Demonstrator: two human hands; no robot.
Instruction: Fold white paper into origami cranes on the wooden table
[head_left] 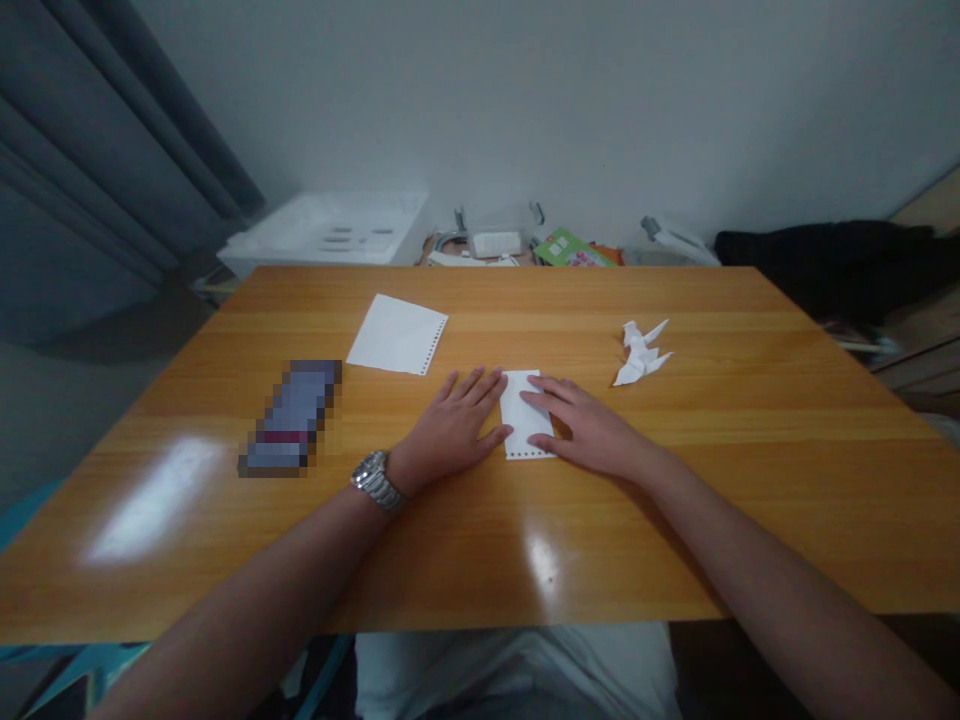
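A folded piece of white paper [520, 412] lies flat on the wooden table in front of me, with a row of punched holes along its near edge. Flat on the table beside it rests my left hand [463, 420], fingers stretched out, its fingertips and thumb at the paper's left edge. From the other side my right hand [571, 418] lays its spread fingers over the paper's right part. A second sheet of white paper [397, 335], with holes down its right side, lies to the left. Farther right is a folded white paper figure [642, 355] with pointed parts.
A pixelated phone-like object [291, 418] lies on the table [480, 540] at the left. Behind the far edge are a white plastic bin [337, 225], a green booklet [570, 248] and dark cloth [817, 265]. A grey curtain [105, 140] hangs at the left.
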